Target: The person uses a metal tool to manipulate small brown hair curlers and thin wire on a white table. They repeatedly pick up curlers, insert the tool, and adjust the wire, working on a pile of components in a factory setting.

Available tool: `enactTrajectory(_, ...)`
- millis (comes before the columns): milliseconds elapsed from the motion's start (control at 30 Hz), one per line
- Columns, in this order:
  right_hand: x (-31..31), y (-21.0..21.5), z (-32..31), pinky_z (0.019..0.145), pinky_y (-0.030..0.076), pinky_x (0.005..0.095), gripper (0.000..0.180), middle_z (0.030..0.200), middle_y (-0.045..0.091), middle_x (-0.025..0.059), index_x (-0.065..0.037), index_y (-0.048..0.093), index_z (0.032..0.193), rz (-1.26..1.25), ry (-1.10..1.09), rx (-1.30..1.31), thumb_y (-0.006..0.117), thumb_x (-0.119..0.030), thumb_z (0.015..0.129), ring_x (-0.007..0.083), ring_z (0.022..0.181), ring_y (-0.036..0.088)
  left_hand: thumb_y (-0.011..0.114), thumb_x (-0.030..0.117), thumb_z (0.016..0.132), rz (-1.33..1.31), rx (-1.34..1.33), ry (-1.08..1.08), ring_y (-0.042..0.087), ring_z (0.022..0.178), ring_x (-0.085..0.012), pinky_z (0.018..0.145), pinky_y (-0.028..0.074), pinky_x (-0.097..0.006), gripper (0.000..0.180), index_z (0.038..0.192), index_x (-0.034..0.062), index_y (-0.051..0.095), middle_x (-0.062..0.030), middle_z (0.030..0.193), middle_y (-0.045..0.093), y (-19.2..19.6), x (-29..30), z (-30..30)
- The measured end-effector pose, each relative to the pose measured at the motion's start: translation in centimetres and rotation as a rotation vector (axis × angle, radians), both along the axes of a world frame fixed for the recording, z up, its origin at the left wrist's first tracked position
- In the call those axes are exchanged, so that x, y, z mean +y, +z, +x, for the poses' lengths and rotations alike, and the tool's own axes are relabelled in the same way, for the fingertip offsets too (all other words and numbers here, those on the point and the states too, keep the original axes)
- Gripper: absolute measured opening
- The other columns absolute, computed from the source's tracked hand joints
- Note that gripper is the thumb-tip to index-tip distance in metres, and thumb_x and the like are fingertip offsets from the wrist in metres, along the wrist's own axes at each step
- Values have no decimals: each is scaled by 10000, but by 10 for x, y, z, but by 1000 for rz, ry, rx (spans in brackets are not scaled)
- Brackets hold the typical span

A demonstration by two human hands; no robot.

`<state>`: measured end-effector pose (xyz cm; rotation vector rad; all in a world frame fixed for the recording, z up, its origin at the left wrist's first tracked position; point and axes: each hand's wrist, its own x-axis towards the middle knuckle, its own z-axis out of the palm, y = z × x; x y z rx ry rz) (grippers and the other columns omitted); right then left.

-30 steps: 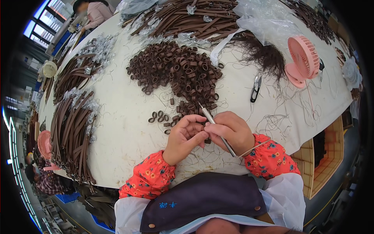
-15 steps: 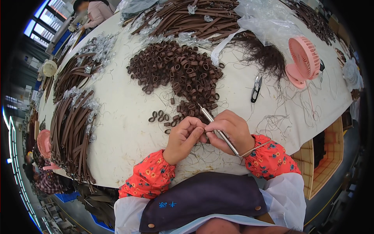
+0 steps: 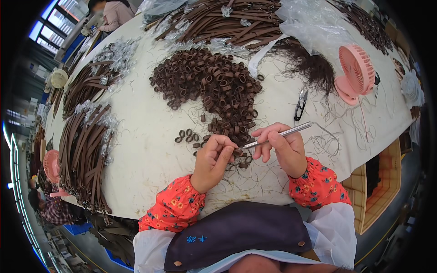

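My left hand [image 3: 211,160] is closed in a pinch on a small brown strap loop [image 3: 232,158], mostly hidden behind the fingertips. In my right hand [image 3: 286,148] a slim silver pen-shaped tool [image 3: 291,131] lies between the fingers, its narrow end at the left fingertips. Whether the tip touches the loop I cannot tell. Just beyond both hands spreads a big heap of brown strap loops [image 3: 214,84]. Several separate loops [image 3: 187,135] lie left of the heap's near end.
Brown straps [image 3: 84,154] lie bundled at the left, and more straps [image 3: 227,22] at the far side. To the right are black-handled thread snips [image 3: 300,105], a pink fan [image 3: 355,73] and loose threads [image 3: 318,143]. A wooden bin [image 3: 384,186] stands beyond the table's right edge.
My right hand has moved slightly up and right and opened out from the left fingers. The tool has swung from pointing away to pointing left at my left fingertips.
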<state>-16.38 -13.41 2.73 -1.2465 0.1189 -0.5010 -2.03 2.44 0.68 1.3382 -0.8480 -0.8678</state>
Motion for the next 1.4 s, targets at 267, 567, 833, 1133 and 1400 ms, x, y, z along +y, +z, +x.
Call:
enactTrajectory(267,2,2,0,644,490,274,279,697,576,60,29,573,979,16,23,55,460,-225,988,151,661,613,465,57,968,29,-38,-10,515,739,-64,666,440,-198,65,1019,18,474,-72,957,597,-2,2,1)
enactTrajectory(567,1,-1,1,646,488,275,266,690,578,53,19,570,991,-16,24,46,455,-221,989,145,669,610,474,73,970,19,-42,-3,521,744,-67,668,442,-203,74,1022,21,476,-69,954,603,-1,2,0)
enactTrajectory(833,12,-3,11,686,494,302,266,800,605,68,-49,563,1049,-765,-179,51,683,-82,814,183,739,615,502,70,958,-37,-16,33,576,788,-78,687,477,-207,114,1050,3,497,-62,937,622,1,-1,-5)
enactTrajectory(1133,7,-2,11,683,498,351,339,835,597,79,-97,603,983,-1016,-303,-100,694,11,675,272,793,594,603,43,903,93,85,-61,587,781,-47,649,459,-181,141,1032,-10,621,-31,865,648,5,1,7)
enactTrajectory(1400,10,-3,11,704,496,354,293,835,600,70,-97,619,938,-1023,-298,-110,699,4,675,265,794,592,532,69,949,-45,193,-48,563,740,-57,653,454,-191,113,1028,-5,561,-46,908,630,8,-4,-2)
